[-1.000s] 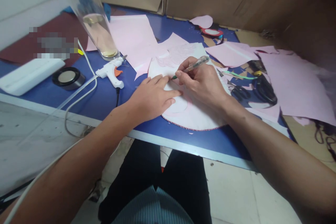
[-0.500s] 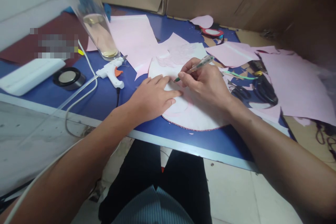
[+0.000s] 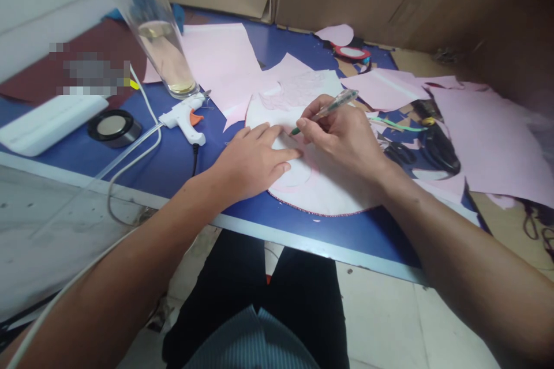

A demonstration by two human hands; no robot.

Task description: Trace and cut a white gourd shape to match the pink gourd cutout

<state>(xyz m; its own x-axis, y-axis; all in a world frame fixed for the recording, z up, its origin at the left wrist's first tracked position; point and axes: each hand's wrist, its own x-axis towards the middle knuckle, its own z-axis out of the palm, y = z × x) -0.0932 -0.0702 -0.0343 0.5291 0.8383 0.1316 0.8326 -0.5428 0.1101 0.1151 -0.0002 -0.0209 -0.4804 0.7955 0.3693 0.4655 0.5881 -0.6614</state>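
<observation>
A round white piece (image 3: 333,196) with a reddish braided edge lies near the front of the blue table, with a pink line drawing (image 3: 294,91) on its far part. My left hand (image 3: 255,161) rests flat on its left side, fingers spread. Between the fingers of my right hand (image 3: 346,135) is a clear pen (image 3: 335,104) with a green tip, slanting down to the surface just beyond my left fingertips. I cannot make out whether the tip touches. My hands and the right forearm cover part of the white piece.
On the left are a white glue gun (image 3: 186,118) with its cord, a tape roll (image 3: 113,128), a white box-like object (image 3: 54,124) and a tall glass of liquid (image 3: 167,57). Pink sheets (image 3: 489,138), scraps and a black-handled tool (image 3: 439,147) lie right. Cardboard boxes (image 3: 355,6) stand behind.
My right hand and the pen have shifted very slightly to the right. My left hand stays in place on the white piece.
</observation>
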